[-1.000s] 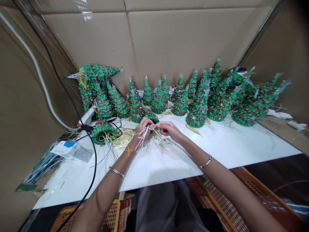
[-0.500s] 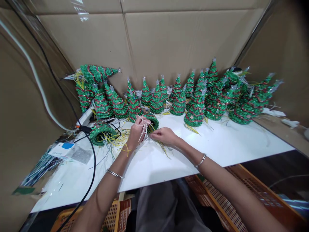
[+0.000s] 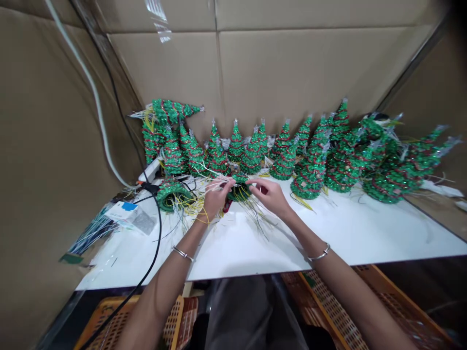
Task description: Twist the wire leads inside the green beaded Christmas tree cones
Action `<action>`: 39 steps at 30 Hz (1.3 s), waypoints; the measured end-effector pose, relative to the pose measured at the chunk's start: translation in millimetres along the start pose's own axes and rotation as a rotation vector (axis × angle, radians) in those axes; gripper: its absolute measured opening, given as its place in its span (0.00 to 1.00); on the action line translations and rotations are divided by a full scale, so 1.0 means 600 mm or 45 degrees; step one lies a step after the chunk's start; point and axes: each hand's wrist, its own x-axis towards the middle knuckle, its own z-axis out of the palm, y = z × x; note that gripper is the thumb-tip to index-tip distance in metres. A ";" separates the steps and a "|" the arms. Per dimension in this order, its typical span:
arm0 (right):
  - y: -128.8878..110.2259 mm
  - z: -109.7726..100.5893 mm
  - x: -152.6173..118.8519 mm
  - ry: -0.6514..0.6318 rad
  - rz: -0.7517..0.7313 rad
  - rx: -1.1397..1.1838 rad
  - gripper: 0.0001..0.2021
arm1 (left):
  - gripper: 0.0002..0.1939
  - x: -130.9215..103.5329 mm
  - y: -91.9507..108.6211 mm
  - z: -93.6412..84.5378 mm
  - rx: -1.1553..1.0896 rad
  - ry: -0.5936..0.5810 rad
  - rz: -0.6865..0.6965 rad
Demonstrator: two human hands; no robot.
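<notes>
A green tinsel tree (image 3: pixel 240 190) lies on its side at the middle of the white table, its hollow base facing me, with white, yellow and dark wires coming out. At the left of that base, my left hand (image 3: pixel 216 198) is closed on a bunch of white wires. My right hand (image 3: pixel 269 195) is at the base's right edge, thumb and forefinger pinched close together; what they hold is too small to make out. Partly beneath my left hand, a small red object (image 3: pixel 227 205) shows on the table.
Several green trees with red garlands, such as one (image 3: pixel 309 183), line the back. Another lies with its base (image 3: pixel 173 195) facing me at left, near a black cable (image 3: pixel 159 238), loose wires and a small packet (image 3: pixel 131 217). Orange baskets (image 3: pixel 330 296) stand below the table.
The view has shifted left. My right hand has risen from the table to the base's right edge. The white wires in my left hand now point up and left, and the red object has come into view.
</notes>
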 end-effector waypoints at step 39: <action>0.018 0.104 0.014 0.029 0.268 1.012 0.19 | 0.05 -0.004 0.015 0.022 -0.034 0.092 -0.036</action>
